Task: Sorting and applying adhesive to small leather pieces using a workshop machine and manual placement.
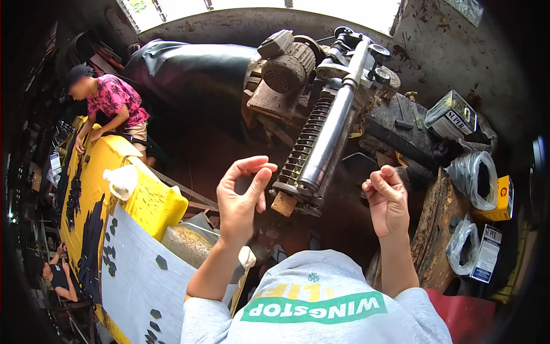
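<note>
My left hand (242, 198) is raised in front of the machine, thumb and fingertips brought together in a pinch. At about the same height, my right hand (388, 202) is closed, its thumb pressed to the curled fingers. Anything held in either pinch is too small or hidden to make out. Between and beyond the hands lies a machine with a long shiny steel roller (327, 140) and a ribbed, spring-like shaft (308, 137) beside it. A wooden block (283, 204) sits at the roller's near end, close to my left hand.
A dusty motor (289, 67) stands behind the machine; black sheeting (192, 66) covers something bulky. At left, a person (119, 103) leans over a yellow-covered table (91, 166) with black pieces and a grey board (140, 269). Right: a rough timber (435, 243), a metal can (451, 117), plastic-wrapped rolls (471, 179).
</note>
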Tool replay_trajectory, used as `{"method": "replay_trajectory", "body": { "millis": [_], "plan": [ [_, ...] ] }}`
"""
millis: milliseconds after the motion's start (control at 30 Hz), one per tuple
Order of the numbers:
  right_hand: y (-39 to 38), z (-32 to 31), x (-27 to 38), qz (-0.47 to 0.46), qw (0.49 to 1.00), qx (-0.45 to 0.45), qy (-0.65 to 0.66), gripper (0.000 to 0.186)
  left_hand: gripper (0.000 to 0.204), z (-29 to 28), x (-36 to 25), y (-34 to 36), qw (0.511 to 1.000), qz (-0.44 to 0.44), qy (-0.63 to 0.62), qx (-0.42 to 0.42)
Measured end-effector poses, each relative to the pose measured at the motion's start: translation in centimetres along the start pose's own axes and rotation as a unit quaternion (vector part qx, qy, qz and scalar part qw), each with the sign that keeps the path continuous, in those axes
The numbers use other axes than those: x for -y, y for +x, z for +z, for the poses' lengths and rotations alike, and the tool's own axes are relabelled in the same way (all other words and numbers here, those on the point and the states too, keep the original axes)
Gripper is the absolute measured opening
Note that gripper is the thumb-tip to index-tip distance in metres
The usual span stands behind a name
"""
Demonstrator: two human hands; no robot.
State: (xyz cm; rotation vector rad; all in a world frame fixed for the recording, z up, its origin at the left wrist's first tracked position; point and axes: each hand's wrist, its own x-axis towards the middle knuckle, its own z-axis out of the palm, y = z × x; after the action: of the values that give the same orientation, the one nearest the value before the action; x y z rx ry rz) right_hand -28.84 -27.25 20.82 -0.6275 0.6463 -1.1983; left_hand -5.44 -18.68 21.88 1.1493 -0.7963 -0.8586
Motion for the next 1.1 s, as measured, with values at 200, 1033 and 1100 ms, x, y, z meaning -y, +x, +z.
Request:
{"method": "replay_trajectory", "body": {
  "millis": [200,1033,1100],
  "plan": [
    [-0.1,-2.6,-2.9,0.218,0.967,-0.07,0.113,0.022,0.025,-1.1,1.4,2.4,0.992,-0.031,0.115,0.035],
    [0.8,-16.5,-8.2,0.093,0.942,-0.247,-0.206,0.021,0.033,-3.5,4.7,9.1,0.937,0.049,0.204,0.28],
    [0.5,-17.7,-8.8,0.115,0.932,-0.268,-0.217,0.022,0.027,-4.7,3.6,8.5,0.961,0.005,0.168,0.221]
  ]
}}
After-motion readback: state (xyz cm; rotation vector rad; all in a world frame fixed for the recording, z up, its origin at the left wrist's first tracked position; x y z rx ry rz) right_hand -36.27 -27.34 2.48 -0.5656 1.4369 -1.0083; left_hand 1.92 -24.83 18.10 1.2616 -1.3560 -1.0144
